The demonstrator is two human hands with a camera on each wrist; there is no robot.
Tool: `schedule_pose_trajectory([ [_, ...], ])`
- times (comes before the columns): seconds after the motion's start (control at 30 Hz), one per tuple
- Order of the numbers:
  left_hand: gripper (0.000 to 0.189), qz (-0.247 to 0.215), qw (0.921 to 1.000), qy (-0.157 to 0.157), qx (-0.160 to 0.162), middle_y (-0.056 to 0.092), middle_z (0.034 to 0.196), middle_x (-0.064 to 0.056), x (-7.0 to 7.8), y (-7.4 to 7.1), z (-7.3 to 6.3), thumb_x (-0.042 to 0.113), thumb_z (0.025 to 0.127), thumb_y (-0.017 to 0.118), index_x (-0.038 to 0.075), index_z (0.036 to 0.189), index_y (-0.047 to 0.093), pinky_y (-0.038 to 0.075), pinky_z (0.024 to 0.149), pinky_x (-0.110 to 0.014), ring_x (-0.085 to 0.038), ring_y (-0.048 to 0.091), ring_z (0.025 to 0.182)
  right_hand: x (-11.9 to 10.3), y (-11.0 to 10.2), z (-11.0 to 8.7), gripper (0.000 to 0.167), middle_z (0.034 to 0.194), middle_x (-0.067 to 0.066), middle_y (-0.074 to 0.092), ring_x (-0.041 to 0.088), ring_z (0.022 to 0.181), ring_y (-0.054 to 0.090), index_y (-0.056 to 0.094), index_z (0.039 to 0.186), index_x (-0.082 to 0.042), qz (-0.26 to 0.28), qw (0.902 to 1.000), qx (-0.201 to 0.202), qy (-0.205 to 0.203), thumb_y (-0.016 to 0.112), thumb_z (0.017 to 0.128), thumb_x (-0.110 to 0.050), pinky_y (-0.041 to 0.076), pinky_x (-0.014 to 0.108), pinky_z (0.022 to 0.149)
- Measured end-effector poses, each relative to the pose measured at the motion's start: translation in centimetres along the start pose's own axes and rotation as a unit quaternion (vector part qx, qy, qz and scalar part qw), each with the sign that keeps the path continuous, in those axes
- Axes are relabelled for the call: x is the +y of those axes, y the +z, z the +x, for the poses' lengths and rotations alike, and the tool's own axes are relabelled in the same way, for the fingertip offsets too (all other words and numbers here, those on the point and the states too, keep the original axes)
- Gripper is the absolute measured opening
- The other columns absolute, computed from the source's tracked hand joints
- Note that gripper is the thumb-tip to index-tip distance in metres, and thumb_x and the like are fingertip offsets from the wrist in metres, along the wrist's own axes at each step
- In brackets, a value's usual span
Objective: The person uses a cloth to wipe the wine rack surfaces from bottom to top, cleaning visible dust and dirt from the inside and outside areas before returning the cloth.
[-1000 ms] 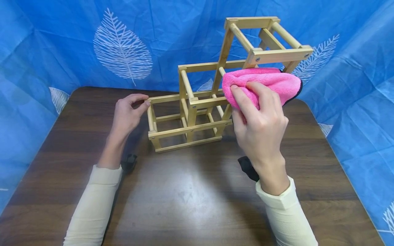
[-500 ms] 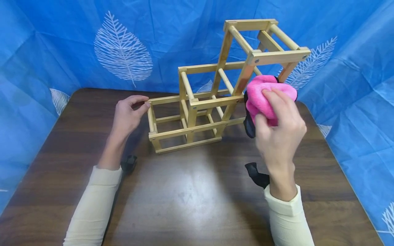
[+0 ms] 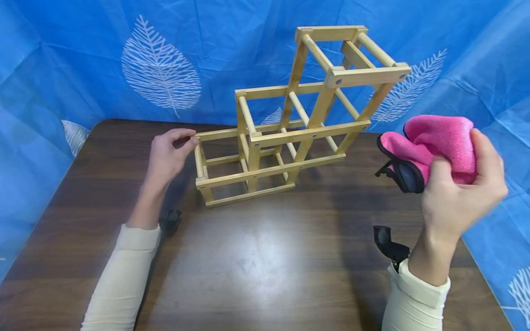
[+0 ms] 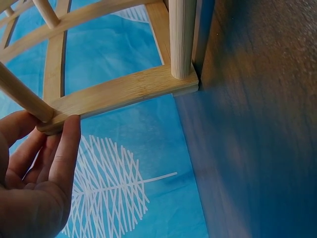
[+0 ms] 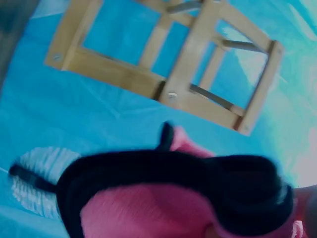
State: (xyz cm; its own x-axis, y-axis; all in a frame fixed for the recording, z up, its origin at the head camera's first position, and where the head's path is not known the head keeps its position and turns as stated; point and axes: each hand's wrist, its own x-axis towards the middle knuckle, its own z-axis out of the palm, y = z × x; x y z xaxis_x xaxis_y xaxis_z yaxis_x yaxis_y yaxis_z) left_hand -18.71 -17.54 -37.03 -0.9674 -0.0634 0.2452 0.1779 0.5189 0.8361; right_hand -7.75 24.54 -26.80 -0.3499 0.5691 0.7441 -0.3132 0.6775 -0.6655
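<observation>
A stepped wooden rack of slats and round rods stands toward the back of the brown table. My left hand pinches the upper corner of its lowest step between thumb and fingers; the left wrist view shows the fingertips at the end of the slat, by a rod. Off to the right of the rack, my right hand grips a bunched pink cloth with black edging, held up above the table. In the right wrist view the cloth fills the bottom, apart from the rack.
The dark wood-grain table reaches under both arms. Blue fabric printed with white leaves hangs behind and at both sides, close to the rack's back. Black straps show by the wrists.
My right hand has drawn the pink cloth away from the rack's tall section, to the right, uncovering the rack's right end. The left hand keeps its pinch on the corner.
</observation>
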Motion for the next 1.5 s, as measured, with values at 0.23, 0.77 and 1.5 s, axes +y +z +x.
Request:
schedule_pose_trajectory([
  [0.23, 0.028, 0.003, 1.0000, 0.006, -0.002, 0.066, 0.119, -0.015, -0.3, 0.0, 0.2, 0.016, 0.097, 0.065, 0.001, 0.120, 0.069, 0.050, 0.089, -0.034, -0.025, 0.060, 0.105, 1.8, 2.0, -1.0, 0.039, 0.116, -0.006, 0.070, 0.009, 0.107, 0.060, 0.073, 0.119, -0.023, -0.101, 0.9924, -0.068, -0.019, 0.061, 0.084, -0.008, 0.042, 0.025, 0.088],
  [0.77, 0.029, -0.006, 1.0000, 0.006, 0.001, 0.066, 0.117, -0.017, -0.3, -0.3, 0.2, 0.015, 0.097, 0.064, -0.001, 0.120, 0.068, 0.049, 0.084, -0.023, -0.025, 0.060, 0.102, 0.6, 4.9, -2.9, 0.035, 0.125, 0.009, 0.064, 0.017, 0.118, 0.056, 0.067, 0.125, -0.006, -0.075, 0.9840, -0.148, -0.065, 0.065, 0.090, -0.012, 0.045, 0.043, 0.093],
  [1.5, 0.029, -0.001, 1.0000, 0.000, -0.004, 0.066, 0.118, -0.016, -0.1, 0.0, 0.3, 0.015, 0.097, 0.064, 0.000, 0.121, 0.069, 0.051, 0.087, -0.031, -0.025, 0.060, 0.103, -1.7, 5.7, -5.7, 0.039, 0.127, 0.017, 0.061, 0.030, 0.120, 0.056, 0.065, 0.128, -0.002, -0.078, 0.9585, -0.242, -0.130, 0.069, 0.089, -0.006, 0.049, 0.061, 0.082],
])
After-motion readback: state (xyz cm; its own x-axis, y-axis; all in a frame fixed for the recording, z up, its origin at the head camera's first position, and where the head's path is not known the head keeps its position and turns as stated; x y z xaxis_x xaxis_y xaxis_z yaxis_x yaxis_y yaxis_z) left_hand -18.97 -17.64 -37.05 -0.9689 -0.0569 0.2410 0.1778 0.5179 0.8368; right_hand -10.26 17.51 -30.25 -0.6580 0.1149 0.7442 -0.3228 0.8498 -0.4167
